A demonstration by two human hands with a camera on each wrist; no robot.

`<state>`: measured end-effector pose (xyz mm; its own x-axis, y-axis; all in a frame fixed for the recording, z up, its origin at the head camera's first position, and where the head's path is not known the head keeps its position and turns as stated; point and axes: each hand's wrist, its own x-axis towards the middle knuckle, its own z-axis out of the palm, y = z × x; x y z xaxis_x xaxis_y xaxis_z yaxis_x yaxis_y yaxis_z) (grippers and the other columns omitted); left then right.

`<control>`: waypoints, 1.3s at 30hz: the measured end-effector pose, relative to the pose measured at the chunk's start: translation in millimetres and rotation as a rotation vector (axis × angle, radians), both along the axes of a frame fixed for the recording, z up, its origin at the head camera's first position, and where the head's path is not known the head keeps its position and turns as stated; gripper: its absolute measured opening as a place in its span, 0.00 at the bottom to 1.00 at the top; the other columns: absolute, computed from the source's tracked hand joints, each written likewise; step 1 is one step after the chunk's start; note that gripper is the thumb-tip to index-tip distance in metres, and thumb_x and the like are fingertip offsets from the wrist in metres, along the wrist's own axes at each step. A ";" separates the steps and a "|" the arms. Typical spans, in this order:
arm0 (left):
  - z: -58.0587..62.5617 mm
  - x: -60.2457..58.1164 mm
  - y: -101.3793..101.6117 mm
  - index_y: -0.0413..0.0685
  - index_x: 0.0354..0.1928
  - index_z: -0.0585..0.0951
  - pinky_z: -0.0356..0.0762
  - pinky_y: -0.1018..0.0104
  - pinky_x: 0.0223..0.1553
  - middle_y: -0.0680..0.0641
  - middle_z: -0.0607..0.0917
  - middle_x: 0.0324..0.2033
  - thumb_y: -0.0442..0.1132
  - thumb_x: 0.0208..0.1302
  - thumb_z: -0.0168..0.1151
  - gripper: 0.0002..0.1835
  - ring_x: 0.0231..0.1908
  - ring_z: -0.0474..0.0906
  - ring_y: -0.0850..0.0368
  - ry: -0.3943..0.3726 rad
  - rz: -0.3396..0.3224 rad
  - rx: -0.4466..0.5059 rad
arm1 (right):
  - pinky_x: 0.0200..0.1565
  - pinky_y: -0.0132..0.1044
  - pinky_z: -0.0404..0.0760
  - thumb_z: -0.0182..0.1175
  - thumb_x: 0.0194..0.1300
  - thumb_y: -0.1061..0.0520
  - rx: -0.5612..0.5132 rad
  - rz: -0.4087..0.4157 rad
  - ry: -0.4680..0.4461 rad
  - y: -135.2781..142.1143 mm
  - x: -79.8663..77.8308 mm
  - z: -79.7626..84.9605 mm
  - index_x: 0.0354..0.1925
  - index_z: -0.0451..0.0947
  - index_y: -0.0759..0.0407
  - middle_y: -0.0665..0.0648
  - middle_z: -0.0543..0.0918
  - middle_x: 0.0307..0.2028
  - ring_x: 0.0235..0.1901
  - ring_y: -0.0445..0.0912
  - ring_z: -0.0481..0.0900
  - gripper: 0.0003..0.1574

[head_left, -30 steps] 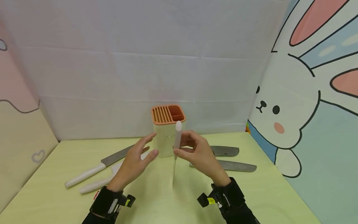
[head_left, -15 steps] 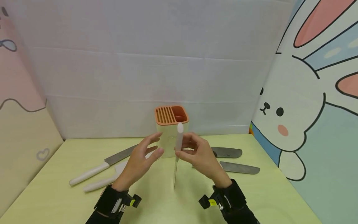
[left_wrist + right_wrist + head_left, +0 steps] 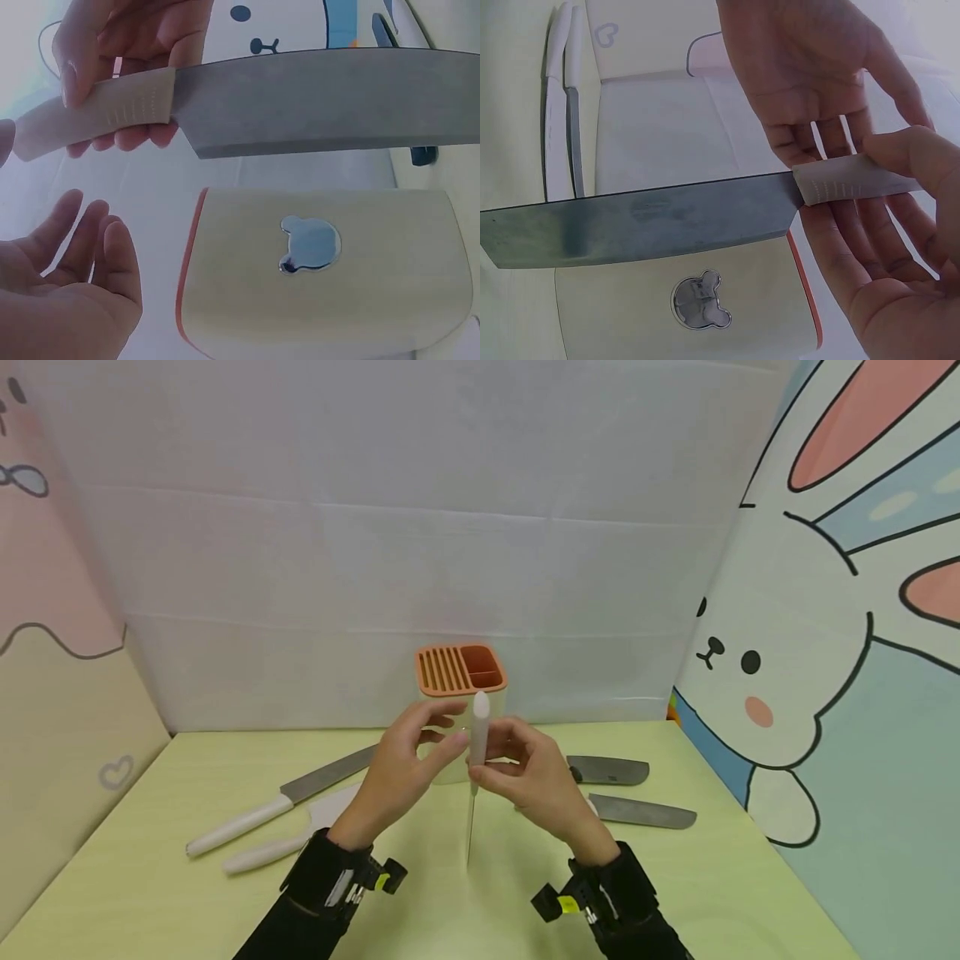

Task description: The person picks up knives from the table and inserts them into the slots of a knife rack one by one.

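Above the table, my right hand [image 3: 536, 781] pinches the white handle of a kitchen knife [image 3: 480, 727] between thumb and fingers. The knife is upright, its broad grey blade [image 3: 322, 105] pointing down. My left hand [image 3: 408, 768] is raised close beside the handle, fingers loosely bent and holding nothing. In the right wrist view the left fingers reach near the handle; whether they touch it I cannot tell. Just behind both hands stands a cream knife holder [image 3: 630, 315] with an orange slotted top [image 3: 444, 670], its front partly hidden by the hands.
To the left lie a white-handled knife [image 3: 240, 827] and a white cleaver [image 3: 262, 854], the latter partly behind my left arm. On the right are two more blades, a short one [image 3: 611, 769] and a longer one [image 3: 645, 811]. A white backdrop [image 3: 375, 568] rises behind the table [image 3: 420, 910].
My left hand has moved right, closer to the knife handle. My right hand and the knife stay almost in place. The head view has shifted slightly.
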<state>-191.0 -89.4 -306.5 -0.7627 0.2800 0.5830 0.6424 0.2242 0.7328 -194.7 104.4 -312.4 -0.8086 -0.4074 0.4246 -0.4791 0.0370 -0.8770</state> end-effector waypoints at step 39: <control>17.2 7.7 23.2 0.40 0.51 0.76 0.76 0.57 0.46 0.47 0.78 0.42 0.32 0.67 0.59 0.12 0.42 0.75 0.56 0.078 0.007 0.076 | 0.47 0.46 0.80 0.64 0.59 0.70 0.000 0.017 0.058 1.6 1.4 0.5 0.53 0.74 0.62 0.64 0.78 0.43 0.44 0.56 0.78 0.23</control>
